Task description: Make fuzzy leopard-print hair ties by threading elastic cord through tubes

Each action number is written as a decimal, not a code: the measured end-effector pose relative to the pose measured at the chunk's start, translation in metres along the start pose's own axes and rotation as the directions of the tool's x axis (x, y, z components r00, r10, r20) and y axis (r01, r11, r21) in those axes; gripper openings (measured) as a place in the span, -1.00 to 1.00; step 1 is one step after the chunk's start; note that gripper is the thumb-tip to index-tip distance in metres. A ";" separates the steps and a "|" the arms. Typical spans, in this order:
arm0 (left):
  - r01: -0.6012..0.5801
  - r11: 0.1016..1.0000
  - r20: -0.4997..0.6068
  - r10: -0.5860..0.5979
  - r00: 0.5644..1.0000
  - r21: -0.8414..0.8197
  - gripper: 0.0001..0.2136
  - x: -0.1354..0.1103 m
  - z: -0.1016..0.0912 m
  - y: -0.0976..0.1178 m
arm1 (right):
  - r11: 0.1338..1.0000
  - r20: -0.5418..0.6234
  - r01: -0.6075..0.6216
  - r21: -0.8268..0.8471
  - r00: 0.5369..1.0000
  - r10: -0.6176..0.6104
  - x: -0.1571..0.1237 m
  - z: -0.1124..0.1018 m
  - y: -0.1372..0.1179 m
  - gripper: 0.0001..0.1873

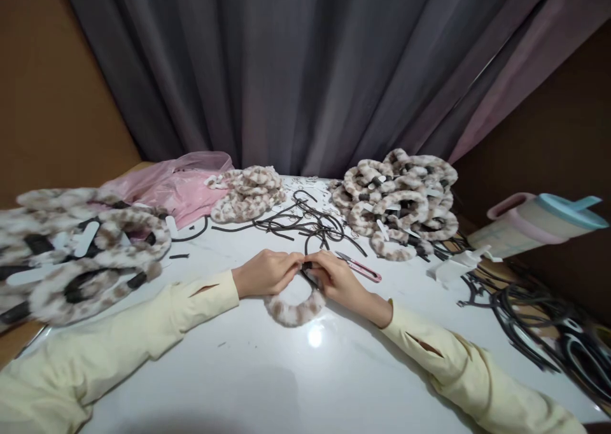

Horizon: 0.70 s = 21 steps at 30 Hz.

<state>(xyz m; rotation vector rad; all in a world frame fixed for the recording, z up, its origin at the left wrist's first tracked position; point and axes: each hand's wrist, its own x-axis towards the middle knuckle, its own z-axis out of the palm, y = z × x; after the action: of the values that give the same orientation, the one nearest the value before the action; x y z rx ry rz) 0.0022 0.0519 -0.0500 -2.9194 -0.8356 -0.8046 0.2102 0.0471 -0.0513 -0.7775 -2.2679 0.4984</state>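
Over the middle of the white table, my left hand [268, 272] and my right hand [337, 280] meet fingertip to fingertip. Both are closed in a pinch on the black cord [312, 280] of a furry ring. The brown-spotted white furry ring [294, 313] hangs below them and rests on the table; its upper part is hidden by my fingers. Just beyond my right hand lies a pair of pink thread snips [360, 267]. A tangle of loose black cords [305, 217] spreads behind my hands.
Furry rings with black cords and white tags are heaped at the left [90, 249] and back right [401, 198]. A smaller furry pile [251, 192] sits beside a pink plastic bag [176, 182]. At right stand a blue-lidded cup [539, 224], a white holder [458, 265] and black cables [529, 313].
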 end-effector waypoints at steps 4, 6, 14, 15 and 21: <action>0.134 0.991 0.098 -0.133 0.986 -0.002 -0.84 0.002 -0.002 0.000 | 0.998 -0.060 -0.058 0.002 0.997 0.058 -0.002 0.001 0.001 -0.88; 0.180 0.983 0.127 -0.181 0.975 0.015 -0.83 0.002 -0.002 0.000 | 0.999 -0.076 -0.046 0.007 0.996 0.046 -0.002 0.001 0.002 -0.89; 0.096 0.995 0.135 -0.092 0.987 -0.020 -0.80 0.002 0.000 -0.003 | 0.997 -0.087 0.078 -0.023 0.993 -0.080 -0.002 0.002 0.004 -0.85; 0.074 0.997 0.123 -0.069 0.990 -0.035 -0.79 0.001 0.000 -0.004 | 0.995 -0.097 0.093 -0.036 0.991 -0.096 -0.002 0.003 0.003 -0.84; -0.006 1.000 0.127 0.006 0.992 -0.002 -0.79 -0.001 0.001 -0.006 | 0.986 -0.176 0.127 -0.108 0.974 -0.145 -0.004 0.002 -0.001 -0.72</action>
<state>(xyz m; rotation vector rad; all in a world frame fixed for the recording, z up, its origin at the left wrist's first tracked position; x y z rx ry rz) -0.0010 0.0571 -0.0518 -2.9996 -0.8341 -0.6242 0.2110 0.0433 -0.0538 -0.6792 -2.1667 0.2446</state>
